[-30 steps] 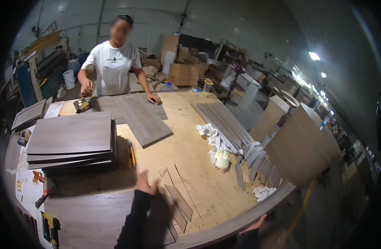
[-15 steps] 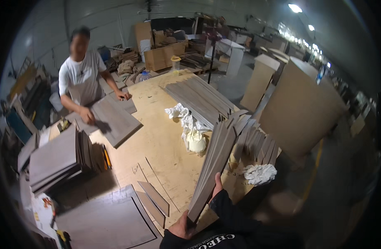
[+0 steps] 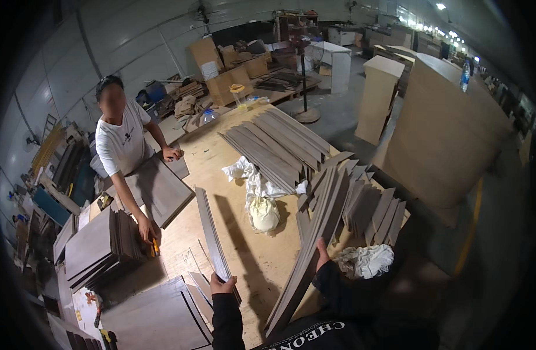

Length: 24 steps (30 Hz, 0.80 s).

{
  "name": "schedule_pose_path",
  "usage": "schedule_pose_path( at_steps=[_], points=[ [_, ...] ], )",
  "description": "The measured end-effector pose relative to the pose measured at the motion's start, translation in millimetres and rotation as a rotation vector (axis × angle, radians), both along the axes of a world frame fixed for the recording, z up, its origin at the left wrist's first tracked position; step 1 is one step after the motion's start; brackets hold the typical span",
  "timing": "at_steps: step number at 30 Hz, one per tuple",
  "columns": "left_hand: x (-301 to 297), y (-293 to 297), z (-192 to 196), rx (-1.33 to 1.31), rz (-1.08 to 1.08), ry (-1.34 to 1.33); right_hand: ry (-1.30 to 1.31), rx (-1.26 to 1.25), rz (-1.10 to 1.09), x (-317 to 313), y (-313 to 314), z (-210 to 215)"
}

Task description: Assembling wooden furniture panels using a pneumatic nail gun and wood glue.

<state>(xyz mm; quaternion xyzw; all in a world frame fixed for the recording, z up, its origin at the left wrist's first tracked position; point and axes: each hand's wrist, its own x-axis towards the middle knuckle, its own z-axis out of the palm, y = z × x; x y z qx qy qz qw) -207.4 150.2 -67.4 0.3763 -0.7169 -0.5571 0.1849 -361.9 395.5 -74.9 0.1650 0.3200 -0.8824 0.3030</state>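
Across the plywood worktop (image 3: 244,251), left hand (image 3: 222,286) grips a thin strip (image 3: 212,233); right hand (image 3: 322,255) apparently clasps a tilted stack of planks (image 3: 314,239).

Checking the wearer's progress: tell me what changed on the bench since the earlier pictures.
The left hand now grips a separate long strip, raised on edge over the table; half a second ago it held the strip bundle together with the right hand, which alone grips it now. The co-worker, panel stack and rags stayed.

One co-worker (image 3: 123,146) stood at ten o'clock; two white rag bundles (image 3: 253,186) (image 3: 367,261) and two plank stacks (image 3: 278,149) (image 3: 101,248) lay on the desk (image 3: 244,256).
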Motion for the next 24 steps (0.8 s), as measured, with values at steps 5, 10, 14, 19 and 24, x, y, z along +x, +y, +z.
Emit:
schedule_pose_path(
  at_steps=[5, 10, 14, 19, 24],
  points=[
    [-9, -5, -57, -0.114, 0.085, 0.024, 0.099, -0.042, -0.003, -38, -6, 0],
    [-11, 12, -60, 0.206, 0.093, 0.143, 0.196, 0.039, -0.033, -101, -24, -56],
    [-3, 16, -52, -0.030, 0.135, 0.159, 0.229, 0.024, 0.303, -87, -58, 20],
    [32, 29, -39, 0.249, 0.121, 0.234, 0.176, -0.151, 0.541, -74, -98, 11],
    [65, 30, -69, -0.349, -0.008, -0.370, 0.172, -0.014, 0.662, -61, -112, 23]
  ],
)
